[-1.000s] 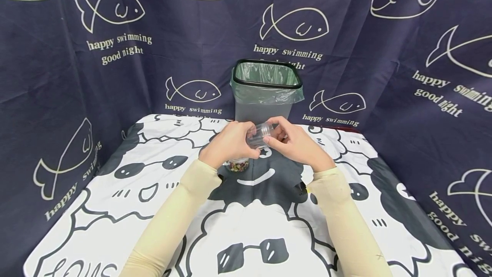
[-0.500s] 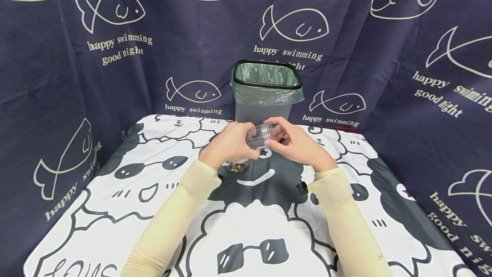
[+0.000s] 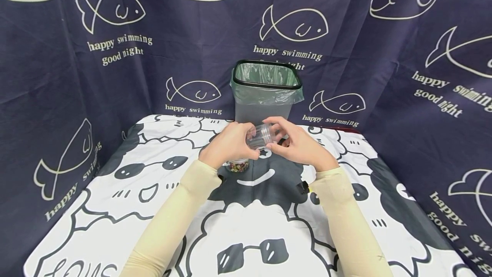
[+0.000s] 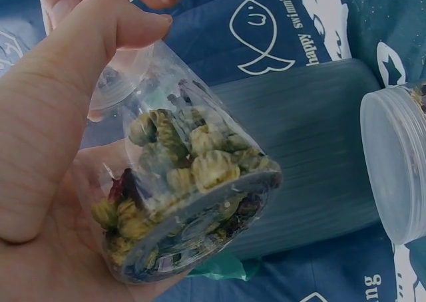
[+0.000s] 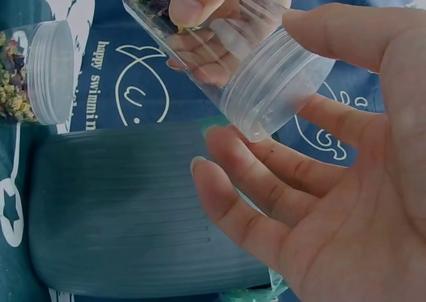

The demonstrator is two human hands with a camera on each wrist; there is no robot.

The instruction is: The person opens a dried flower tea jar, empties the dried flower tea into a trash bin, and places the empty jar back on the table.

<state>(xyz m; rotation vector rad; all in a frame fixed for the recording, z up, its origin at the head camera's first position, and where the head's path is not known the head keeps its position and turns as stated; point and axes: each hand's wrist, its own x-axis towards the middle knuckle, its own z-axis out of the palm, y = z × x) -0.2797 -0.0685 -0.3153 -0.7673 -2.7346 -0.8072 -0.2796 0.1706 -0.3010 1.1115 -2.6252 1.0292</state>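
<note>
A clear, cylindrical plastic jar (image 3: 255, 138) is held in the air over the far half of the table (image 3: 269, 217), which is spread with a white and dark-grey cartoon-sheep cloth. In the head view it lies tipped nearly on its side. The person's left hand (image 3: 230, 142) is clamped round its body; the right hand (image 3: 297, 142) has thumb and index finger bent about the jar's ribbed, translucent screw lid (image 3: 266, 134). Cream sleeves (image 3: 165, 225) cover both forearms. Under the left hand, on the cloth, stands a second clear plastic jar (image 3: 238, 165) of mixed dried petals — partly hidden. A grey bin (image 3: 263, 110) with a black rim and a green plastic liner (image 3: 269, 96) stands by the table's far edge, before a navy curtain (image 3: 192, 33) printed with white fish.

In the left wrist view, yellow-green dried flower buds (image 4: 206, 152) and a few dark red bits lie inside the tilted jar, the left thumb and fingers wrapped round it.

In the right wrist view, the right thumb touches the lid end and the index finger passes behind it — the other fingers are spread below.
</note>
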